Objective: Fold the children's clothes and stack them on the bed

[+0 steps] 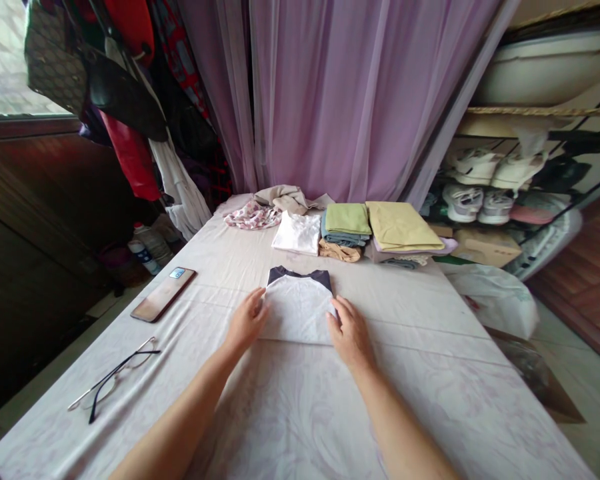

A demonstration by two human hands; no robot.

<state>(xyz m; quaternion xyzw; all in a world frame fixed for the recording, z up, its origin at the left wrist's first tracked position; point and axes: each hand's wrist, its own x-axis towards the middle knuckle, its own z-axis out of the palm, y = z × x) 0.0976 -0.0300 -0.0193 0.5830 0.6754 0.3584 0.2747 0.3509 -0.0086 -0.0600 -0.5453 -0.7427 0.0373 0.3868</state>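
A folded white T-shirt (299, 310) with dark shoulders and collar lies flat in front of me, its collar pointing away. My left hand (247, 319) rests at the shirt's left edge, fingers stretched forward and slightly curved. At the right edge is my right hand (349, 331), fingers apart and touching the fabric's side. Neither hand grips the cloth. Just beyond the shirt sits a folded white garment (297, 233). To its right is a pile topped by a green folded cloth (347, 218), with a brown folded garment (339, 251) at the bottom.
A yellow folded cloth (404, 225) tops another pile at the back right. Crumpled clothes (254, 215) lie at the back left. A phone (164, 294) and eyeglasses (107, 383) are on the sheet-covered surface (300, 413) at left. Shelves with shoes (464, 202) stand at right.
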